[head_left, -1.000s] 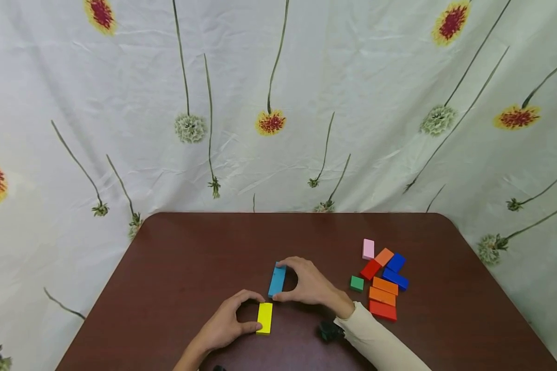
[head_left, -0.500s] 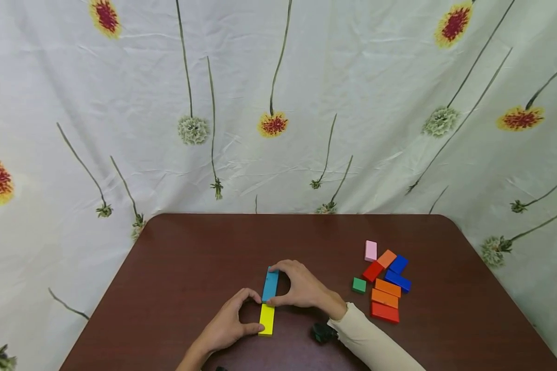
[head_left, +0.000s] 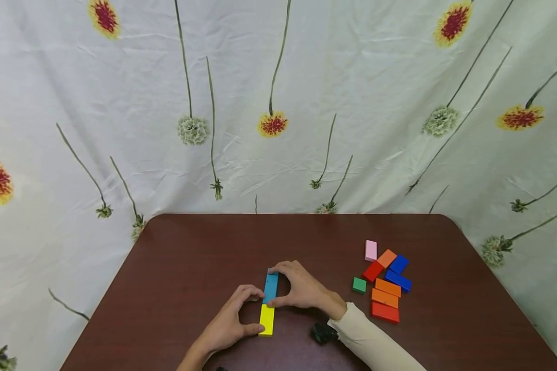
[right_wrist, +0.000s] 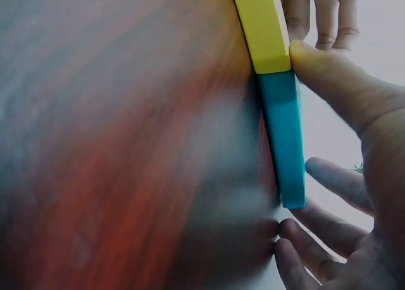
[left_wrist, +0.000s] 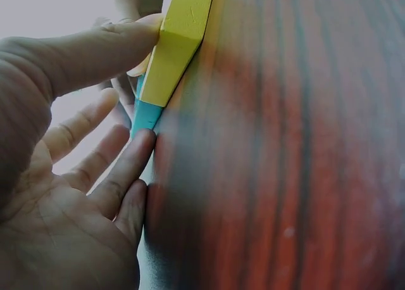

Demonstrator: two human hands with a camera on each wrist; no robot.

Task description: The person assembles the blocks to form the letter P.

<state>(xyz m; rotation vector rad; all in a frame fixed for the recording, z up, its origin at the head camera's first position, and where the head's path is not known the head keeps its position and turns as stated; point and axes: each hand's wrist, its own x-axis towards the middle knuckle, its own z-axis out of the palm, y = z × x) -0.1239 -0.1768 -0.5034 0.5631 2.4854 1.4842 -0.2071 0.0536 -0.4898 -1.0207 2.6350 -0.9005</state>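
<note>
A yellow block (head_left: 266,320) and a light blue block (head_left: 271,286) lie end to end on the table, touching, the blue one farther from me. My left hand (head_left: 229,319) curls at their left side. Its thumb presses the yellow block's near end, and its fingertips reach the side of the blue block by the joint. From the right, my right hand (head_left: 301,288) holds the blue block between thumb and fingers: the thumb sits at the joint, the fingers at the far end. The right wrist view shows the same yellow block (right_wrist: 262,30) and blue block (right_wrist: 285,138) meeting flush.
On the right of the brown table (head_left: 204,242) lie a pink block (head_left: 371,250), a green block (head_left: 359,285), red blocks (head_left: 385,312), orange blocks (head_left: 385,298) and blue blocks (head_left: 398,281). A flowered cloth (head_left: 241,77) hangs behind. A dark object (head_left: 324,333) sits by the right sleeve.
My right hand has brought the light blue block left and against the yellow block's far end. The left fingertips have shifted from the yellow block's far end onto the blue block's side.
</note>
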